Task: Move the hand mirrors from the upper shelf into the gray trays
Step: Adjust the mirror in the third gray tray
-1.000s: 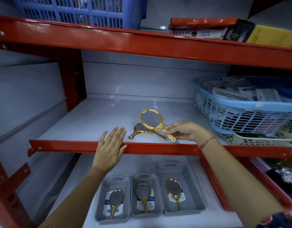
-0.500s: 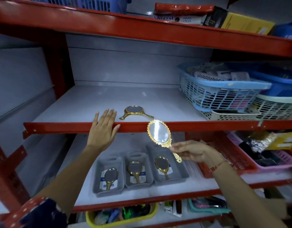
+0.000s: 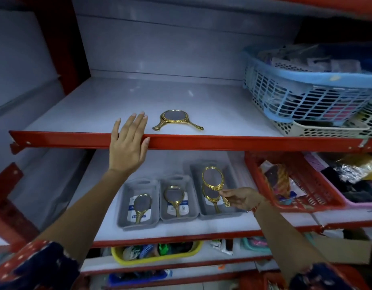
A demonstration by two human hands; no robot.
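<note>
Our left hand [image 3: 128, 147] flat, fingers spread on the upper shelf [image 3: 222, 142] red front edge, one gold hand mirror [image 3: 176, 122] lying just right of it, our right hand [image 3: 242, 198] pinching a second mirror's [image 3: 213, 178] handle over the right gray tray [image 3: 233, 170], above the mirror already inside.

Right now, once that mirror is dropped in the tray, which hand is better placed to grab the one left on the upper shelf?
Left, probably. The left hand is open on the upper shelf edge, beside the last mirror. The right hand is down at the right gray tray, holding a mirror.
</note>
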